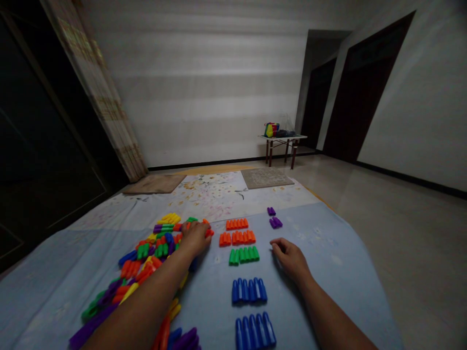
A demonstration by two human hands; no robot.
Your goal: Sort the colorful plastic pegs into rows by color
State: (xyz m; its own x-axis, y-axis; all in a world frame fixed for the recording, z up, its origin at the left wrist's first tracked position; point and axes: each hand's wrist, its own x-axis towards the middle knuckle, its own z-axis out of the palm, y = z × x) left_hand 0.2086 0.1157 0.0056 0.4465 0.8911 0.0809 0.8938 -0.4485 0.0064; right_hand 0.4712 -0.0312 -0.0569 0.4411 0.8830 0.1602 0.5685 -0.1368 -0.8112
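"What reaches you at the remote desk?"

"I see the left hand point(196, 238) bent over a heap of bright, multicoloured, round-tipped plastic pieces point(130, 269) on pale blue floral cloth point(346, 272); its grip I cannot tell."

"And the right hand point(292, 257)?"

"Loosely curled beside a green ribbed plastic row point(244, 255); whether it pinches anything, I cannot tell. Orange ribbed plastic rows point(243, 237) lie beyond the green, glossy blue bullet-shaped plastic rows point(250, 290) nearer."

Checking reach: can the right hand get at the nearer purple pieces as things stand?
Likely yes: the right hand sits just short of the nearer purple pieces, with only blue cloth visible between.
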